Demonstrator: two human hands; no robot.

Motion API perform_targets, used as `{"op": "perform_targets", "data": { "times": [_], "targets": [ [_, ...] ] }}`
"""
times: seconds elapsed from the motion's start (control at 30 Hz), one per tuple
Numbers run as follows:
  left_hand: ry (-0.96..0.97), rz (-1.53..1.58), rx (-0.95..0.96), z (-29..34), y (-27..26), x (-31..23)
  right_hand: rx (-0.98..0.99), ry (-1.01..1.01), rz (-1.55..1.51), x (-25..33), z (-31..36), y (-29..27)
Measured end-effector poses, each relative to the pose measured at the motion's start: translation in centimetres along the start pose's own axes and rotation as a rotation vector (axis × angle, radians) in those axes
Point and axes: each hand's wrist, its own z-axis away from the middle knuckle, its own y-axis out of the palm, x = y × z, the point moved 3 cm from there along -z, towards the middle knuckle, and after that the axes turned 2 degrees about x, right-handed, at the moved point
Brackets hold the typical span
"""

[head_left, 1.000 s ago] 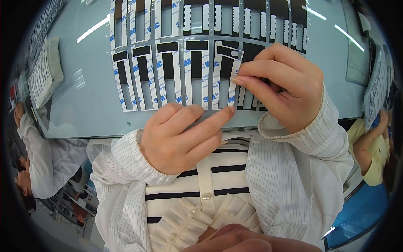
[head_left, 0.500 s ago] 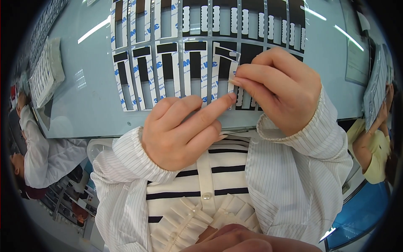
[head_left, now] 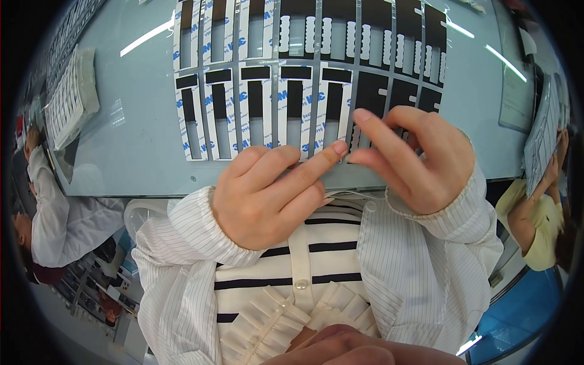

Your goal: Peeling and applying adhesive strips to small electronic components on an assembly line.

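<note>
Several flat black pieces lie in two rows on the glass table; the ones on the left carry white adhesive backing strips with blue print. My left hand (head_left: 267, 194) reaches in with its index finger stretched out, the fingertip at the lower right corner of the rightmost backing strip (head_left: 346, 112) in the near row. That strip now lies flat and straight round its black piece. To its right my right hand (head_left: 429, 158) hovers just above a bare black piece (head_left: 372, 91), index finger and thumb apart with nothing visible between them. Its fingers partly cover the near black pieces.
A wrapped stack of white sheets (head_left: 76, 100) lies at the table's left. At the far left a person in a white sleeve (head_left: 76, 228) sits by the table. On the right, a person in yellow (head_left: 520, 210) holds a grey sheet bundle (head_left: 541, 143).
My right thumb and index finger have let go of the backing strip's edge and drawn apart, back and right. The strip's raised, skewed top now lies flat. My left fingertip stays at its lower corner.
</note>
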Motion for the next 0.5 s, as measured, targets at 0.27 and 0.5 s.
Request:
{"op": "perform_targets", "data": {
  "times": [0.27,0.5],
  "targets": [
    [0.027,0.017,0.023,0.0,0.0,0.0,0.054,0.017,0.216,-0.3,0.2,1.1],
    [0.006,0.012,-0.001,0.0,0.0,-0.1,0.051,0.065,0.294,-0.4,-0.7,1.4]
  ]
}}
